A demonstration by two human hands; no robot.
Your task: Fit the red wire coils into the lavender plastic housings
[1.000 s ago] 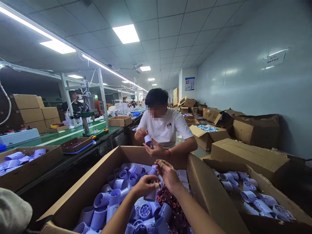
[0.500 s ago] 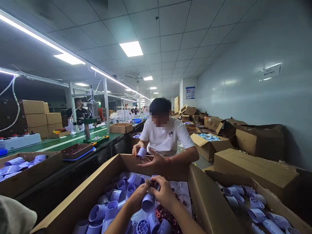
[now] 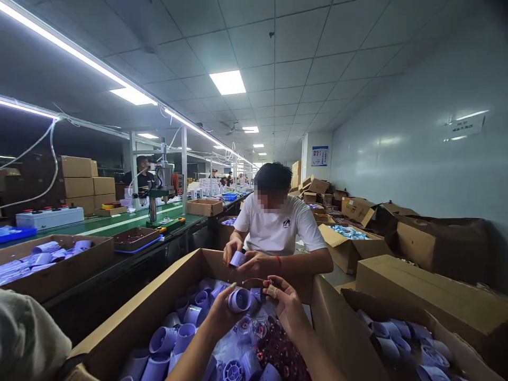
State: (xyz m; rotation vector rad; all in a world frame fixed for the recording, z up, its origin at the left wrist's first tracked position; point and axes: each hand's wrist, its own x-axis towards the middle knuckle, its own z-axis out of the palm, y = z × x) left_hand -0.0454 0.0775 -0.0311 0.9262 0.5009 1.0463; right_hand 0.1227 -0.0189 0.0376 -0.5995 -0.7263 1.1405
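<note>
My left hand [image 3: 219, 313] is closed around a lavender plastic cup-shaped housing [image 3: 239, 300], its open end turned toward me. To its right, my right hand [image 3: 290, 307] pinches a small red part with wires [image 3: 266, 283]; a thin wire runs from it toward the left. Tan wraps show on fingers of both hands. Both hands are above a large cardboard box [image 3: 130, 301]. In the box, many lavender housings [image 3: 162, 339] lie on the left, and a heap of dark red wired parts [image 3: 280, 344] lies on the right.
Across the box sits a co-worker [image 3: 273, 222] in a white shirt, holding another lavender housing [image 3: 237, 259]. Boxes of housings stand left [image 3: 79, 264] and right [image 3: 400, 338]. A green conveyor bench [image 3: 119, 225] with a press machine [image 3: 159, 180] runs along the left.
My hands came together over the box, then moved apart. The left now shows the housing upright, and the right has drawn back with the red wired part. The view has shifted left.
</note>
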